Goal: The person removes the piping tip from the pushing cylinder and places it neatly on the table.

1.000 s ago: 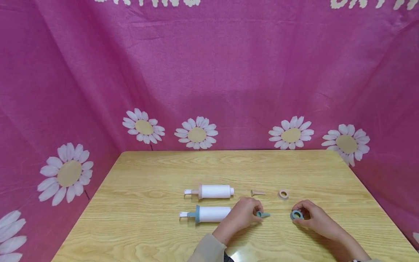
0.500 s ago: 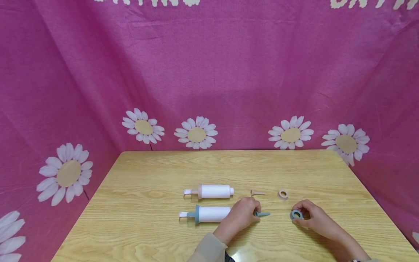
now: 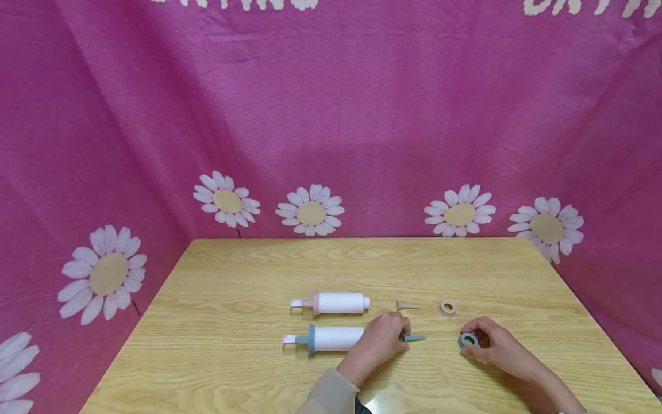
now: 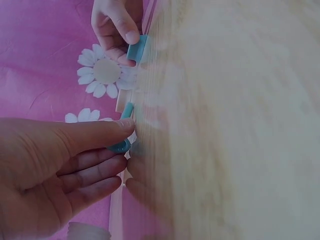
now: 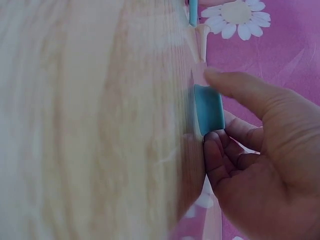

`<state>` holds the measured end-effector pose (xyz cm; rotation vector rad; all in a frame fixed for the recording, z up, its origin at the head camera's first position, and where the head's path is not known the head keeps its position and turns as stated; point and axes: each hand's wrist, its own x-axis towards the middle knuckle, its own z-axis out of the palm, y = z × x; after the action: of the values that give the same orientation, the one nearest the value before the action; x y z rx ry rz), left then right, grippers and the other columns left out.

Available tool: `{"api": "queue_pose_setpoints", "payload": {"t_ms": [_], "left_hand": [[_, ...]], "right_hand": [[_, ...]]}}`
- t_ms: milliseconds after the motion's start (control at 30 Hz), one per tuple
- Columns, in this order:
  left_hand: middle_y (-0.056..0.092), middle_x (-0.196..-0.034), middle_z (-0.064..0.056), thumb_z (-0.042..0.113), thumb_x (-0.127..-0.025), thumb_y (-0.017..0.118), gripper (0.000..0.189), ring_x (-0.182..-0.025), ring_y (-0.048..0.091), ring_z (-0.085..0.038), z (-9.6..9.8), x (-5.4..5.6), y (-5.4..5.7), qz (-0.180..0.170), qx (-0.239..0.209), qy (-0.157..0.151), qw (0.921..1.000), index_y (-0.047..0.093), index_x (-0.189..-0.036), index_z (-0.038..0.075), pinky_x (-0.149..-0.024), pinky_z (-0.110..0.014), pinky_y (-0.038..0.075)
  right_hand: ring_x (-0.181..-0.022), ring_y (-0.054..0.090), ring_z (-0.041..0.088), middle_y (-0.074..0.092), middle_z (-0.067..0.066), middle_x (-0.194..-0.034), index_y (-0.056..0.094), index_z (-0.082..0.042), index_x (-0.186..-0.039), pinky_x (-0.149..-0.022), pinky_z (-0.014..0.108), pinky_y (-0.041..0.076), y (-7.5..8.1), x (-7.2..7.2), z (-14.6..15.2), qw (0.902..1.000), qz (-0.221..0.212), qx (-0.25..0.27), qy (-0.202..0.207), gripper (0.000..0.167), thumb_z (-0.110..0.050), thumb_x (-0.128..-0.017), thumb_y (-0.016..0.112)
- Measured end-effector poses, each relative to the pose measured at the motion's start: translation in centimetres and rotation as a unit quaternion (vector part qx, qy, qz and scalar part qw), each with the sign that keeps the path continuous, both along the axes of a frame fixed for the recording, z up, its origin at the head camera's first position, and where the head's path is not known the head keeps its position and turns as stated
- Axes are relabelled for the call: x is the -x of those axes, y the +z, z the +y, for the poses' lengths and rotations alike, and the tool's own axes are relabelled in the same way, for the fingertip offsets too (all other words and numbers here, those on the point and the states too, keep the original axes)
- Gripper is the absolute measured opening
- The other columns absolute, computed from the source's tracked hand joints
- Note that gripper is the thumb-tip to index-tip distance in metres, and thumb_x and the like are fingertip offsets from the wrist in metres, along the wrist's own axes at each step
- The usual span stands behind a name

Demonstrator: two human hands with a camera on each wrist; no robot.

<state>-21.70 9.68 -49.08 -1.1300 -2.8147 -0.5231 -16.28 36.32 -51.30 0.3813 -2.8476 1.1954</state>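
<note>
My left hand (image 3: 384, 336) pinches the wide end of a small teal funnel-shaped nozzle (image 3: 415, 338), its narrow tip pointing right along the table. In the left wrist view the thumb lies over part of the nozzle (image 4: 127, 110), and the other fingers sit below. To the right, my right hand (image 3: 499, 348) holds a teal ring (image 3: 462, 343) at the tabletop, thumb on one side and fingers on the other. The right wrist view shows the ring's concave side (image 5: 209, 110). Behind my left wrist lies a white syringe-like barrel (image 3: 336, 339) with a teal flange and plunger handle, its right end hidden.
Farther back is a matching white barrel (image 3: 340, 303) with a pinkish-beige flange. In line with it lie a beige nozzle (image 3: 410, 305) and a beige ring (image 3: 445, 313). All rest on a wooden table (image 3: 233, 368), with a magenta daisy-print cloth (image 3: 372, 115) behind.
The teal nozzle has turned slightly and slid a little left in my left fingers, so its wide mouth no longer faces the head camera. My right hand stays nearly still at the ring.
</note>
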Motion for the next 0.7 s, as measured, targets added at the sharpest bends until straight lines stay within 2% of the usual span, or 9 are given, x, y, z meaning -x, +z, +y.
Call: {"api": "queue_pose_setpoints", "payload": {"t_ms": [167, 233, 300, 367, 433, 533, 633, 700], "left_hand": [[0.061, -0.076, 0.009, 0.024, -0.072, 0.087, 0.021, -0.067, 0.048, -0.001, -0.1, 0.2, -0.2, -0.016, -0.016, -0.006, 0.9997, 0.070, -0.082, 0.016, -0.061, -0.010, 0.040], [0.064, -0.080, 0.008, 0.026, -0.074, 0.086, 0.022, -0.069, 0.052, -0.001, -0.2, 0.3, -0.3, -0.022, -0.028, -0.008, 0.9993, 0.071, -0.086, 0.016, -0.062, -0.009, 0.041], [0.069, -0.089, 0.007, 0.031, -0.078, 0.083, 0.024, -0.081, 0.062, -0.002, -0.4, 0.3, -0.4, -0.021, -0.049, -0.005, 0.9986, 0.071, -0.093, 0.016, -0.069, -0.009, 0.047], [0.071, -0.101, 0.005, 0.034, -0.083, 0.078, 0.027, -0.090, 0.066, -0.006, -0.7, 0.3, -0.5, -0.020, -0.082, 0.000, 0.9964, 0.070, -0.101, 0.016, -0.074, -0.010, 0.050], [0.070, -0.111, 0.003, 0.035, -0.087, 0.074, 0.029, -0.101, 0.067, -0.010, -0.9, 0.2, -0.4, -0.002, -0.128, 0.007, 0.9917, 0.069, -0.108, 0.015, -0.083, -0.013, 0.053], [0.069, -0.116, 0.001, 0.028, -0.090, 0.071, 0.028, -0.104, 0.067, -0.012, -1.2, 0.2, -0.3, 0.052, -0.205, 0.021, 0.9771, 0.067, -0.113, 0.012, -0.091, -0.017, 0.054], [0.070, -0.116, -0.003, 0.018, -0.089, 0.072, 0.026, -0.110, 0.067, -0.016, -1.3, 0.2, -0.2, 0.117, -0.275, 0.040, 0.9536, 0.067, -0.113, 0.008, -0.095, -0.021, 0.054], [0.070, -0.116, -0.004, 0.013, -0.088, 0.073, 0.027, -0.110, 0.067, -0.017, -1.5, 0.2, -0.2, 0.143, -0.312, 0.057, 0.9375, 0.068, -0.113, 0.007, -0.095, -0.022, 0.055]], "right_hand": [[-0.079, 0.047, -0.007, 0.056, 0.006, -0.098, 0.061, 0.000, -0.107, -0.065, 0.016, 0.048, 0.3, 0.0, -0.1, 0.9991, -0.026, 0.016, -0.029, 0.027, -0.016, -0.088, 0.072], [-0.080, 0.047, -0.008, 0.057, 0.007, -0.099, 0.062, 0.000, -0.106, -0.066, 0.016, 0.048, 0.4, 0.2, -0.2, 0.9987, -0.007, 0.013, -0.049, 0.025, -0.016, -0.089, 0.071], [-0.081, 0.047, -0.009, 0.056, 0.007, -0.098, 0.063, 0.000, -0.107, -0.066, 0.015, 0.049, 0.4, 0.4, -0.3, 0.9967, 0.028, 0.005, -0.076, 0.023, -0.015, -0.090, 0.070], [-0.082, 0.046, -0.010, 0.056, 0.006, -0.098, 0.064, -0.001, -0.106, -0.066, 0.013, 0.049, 0.5, 0.6, -0.5, 0.9918, 0.070, -0.006, -0.106, 0.022, -0.015, -0.090, 0.070], [-0.083, 0.044, -0.012, 0.055, 0.006, -0.098, 0.064, -0.001, -0.107, -0.067, 0.011, 0.049, 0.7, 0.7, -0.8, 0.9854, 0.107, -0.006, -0.132, 0.021, -0.014, -0.091, 0.069], [-0.087, 0.043, -0.012, 0.056, 0.006, -0.101, 0.064, 0.000, -0.108, -0.070, 0.007, 0.046, 1.1, 0.8, -1.5, 0.9741, 0.161, 0.004, -0.159, 0.020, -0.012, -0.092, 0.067], [-0.089, 0.045, -0.011, 0.057, 0.005, -0.100, 0.066, 0.000, -0.104, -0.076, 0.006, 0.041, 1.6, 1.0, -2.7, 0.9597, 0.217, 0.025, -0.177, 0.015, -0.006, -0.091, 0.067], [-0.092, 0.047, -0.010, 0.059, 0.006, -0.098, 0.067, 0.001, -0.101, -0.081, 0.004, 0.039, 1.7, 1.2, -3.8, 0.9481, 0.257, 0.041, -0.183, 0.012, -0.001, -0.088, 0.068]]}}
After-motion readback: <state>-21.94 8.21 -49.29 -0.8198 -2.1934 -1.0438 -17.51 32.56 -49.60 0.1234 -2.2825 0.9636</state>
